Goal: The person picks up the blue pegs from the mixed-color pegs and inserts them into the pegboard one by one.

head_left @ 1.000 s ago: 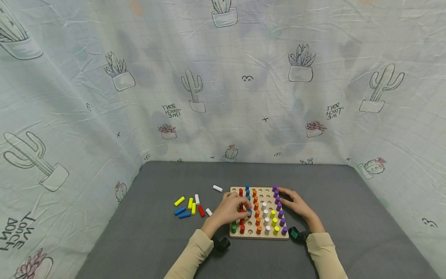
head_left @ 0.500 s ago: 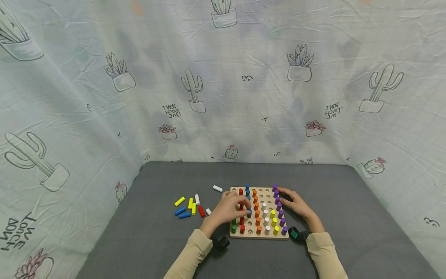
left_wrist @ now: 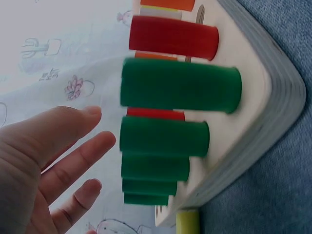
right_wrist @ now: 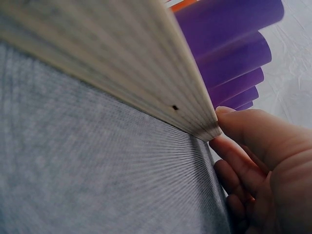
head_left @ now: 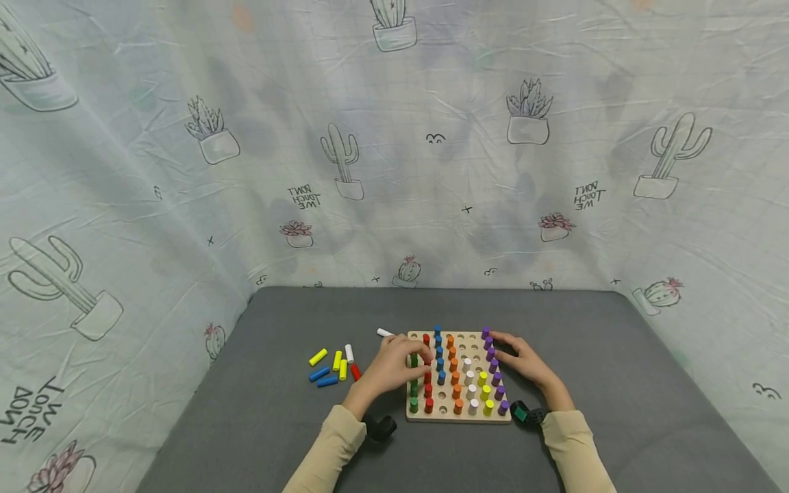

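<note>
The left hand (head_left: 394, 364) is released and relaxed, with a gap between thumb and index finger, above the left part of the wooden pegboard (head_left: 456, 420). The right hand (head_left: 522, 359) touches the pegboard's far right corner with thumb and finger; if it really pinches there, I cannot tell. The pegboard lies flat on the grey tabletop (head_left: 592, 383). From its left side to its right side stand rows of green pegs (left_wrist: 180, 87), red pegs (head_left: 428, 405), five blue pegs (head_left: 440, 365), orange pegs (head_left: 456, 392), white pegs (head_left: 471, 392), yellow pegs (head_left: 485, 392) and purple pegs (head_left: 500, 393). To the left of the pegboard, loose pegs (head_left: 327, 381) in yellow, blue, red and white are lying. Behind the pegboard hangs a cactus-printed curtain (head_left: 401, 171).
</note>
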### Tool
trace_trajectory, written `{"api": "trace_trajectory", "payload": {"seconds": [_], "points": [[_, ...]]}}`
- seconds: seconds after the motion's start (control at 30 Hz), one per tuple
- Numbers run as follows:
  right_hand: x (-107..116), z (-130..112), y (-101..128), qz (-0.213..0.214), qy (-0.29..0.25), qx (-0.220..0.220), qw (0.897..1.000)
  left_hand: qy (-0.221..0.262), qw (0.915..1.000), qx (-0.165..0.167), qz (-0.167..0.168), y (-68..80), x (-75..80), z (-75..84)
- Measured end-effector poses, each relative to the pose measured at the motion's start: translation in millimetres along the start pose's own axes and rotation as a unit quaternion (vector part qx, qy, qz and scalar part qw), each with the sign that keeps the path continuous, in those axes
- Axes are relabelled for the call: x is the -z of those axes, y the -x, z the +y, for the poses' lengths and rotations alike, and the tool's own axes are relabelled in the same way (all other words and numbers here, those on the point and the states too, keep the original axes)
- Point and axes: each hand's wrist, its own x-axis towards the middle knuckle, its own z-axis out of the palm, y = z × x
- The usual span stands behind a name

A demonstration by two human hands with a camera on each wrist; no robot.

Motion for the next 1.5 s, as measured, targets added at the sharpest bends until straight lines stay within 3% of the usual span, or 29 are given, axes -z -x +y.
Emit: {"api": "trace_trajectory", "payload": {"seconds": [0.13,0.4,1.03,1.5], "points": [[-1,-9,2,0.007,-0.005,-0.016,1.000,0.006,0.9999,0.010,0.000,3.9,3.7,-2.5],[-1,18,0,0.003,0.002,0.000,1.000,0.003,0.9997,0.023,0.010,10.3,10.0,-8.4],[-2,19,0,0.009,-0.004,-0.040,0.999,-0.002,0.9991,0.033,0.026,21.3,20.5,-16.5],[-2,19,1,0.013,0.005,-0.025,1.000,-0.007,0.9986,0.042,0.032,28.9,26.0,-23.4]]}}
